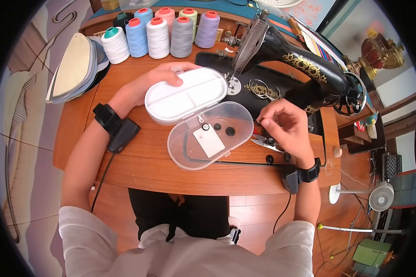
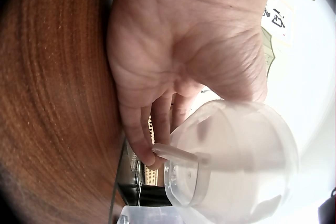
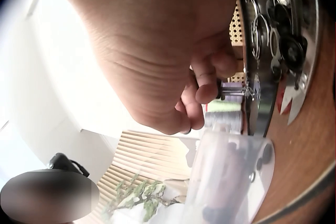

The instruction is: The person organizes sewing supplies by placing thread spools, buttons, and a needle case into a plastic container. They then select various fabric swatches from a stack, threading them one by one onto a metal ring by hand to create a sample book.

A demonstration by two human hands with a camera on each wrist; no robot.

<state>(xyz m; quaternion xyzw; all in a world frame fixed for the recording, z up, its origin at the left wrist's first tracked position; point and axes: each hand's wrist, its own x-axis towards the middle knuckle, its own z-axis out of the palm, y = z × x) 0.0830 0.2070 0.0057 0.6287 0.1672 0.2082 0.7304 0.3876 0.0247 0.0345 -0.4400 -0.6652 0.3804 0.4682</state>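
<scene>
My left hand (image 1: 164,76) holds the white divided half (image 1: 185,94) of a hinged plastic box, its thumb over the rim. In the left wrist view that hand's fingers (image 2: 139,134) reach beside the clear end of the box (image 2: 236,155). The box's transparent half (image 1: 189,154) lies low over the table and holds a white card (image 1: 209,142) and several buttons (image 1: 230,131). My right hand (image 1: 285,124) pinches a small dark button, mostly hidden by the fingertips. Under it are thread snips (image 1: 275,147) and loose black buttons (image 1: 269,159).
A black sewing machine (image 1: 305,57) stands at the back right, its needle area just beyond the box. Several thread cones (image 1: 158,39) line the back edge. Fabric-like oval pieces (image 1: 74,69) lie at the left. Metal rings (image 1: 262,90) rest on the machine bed.
</scene>
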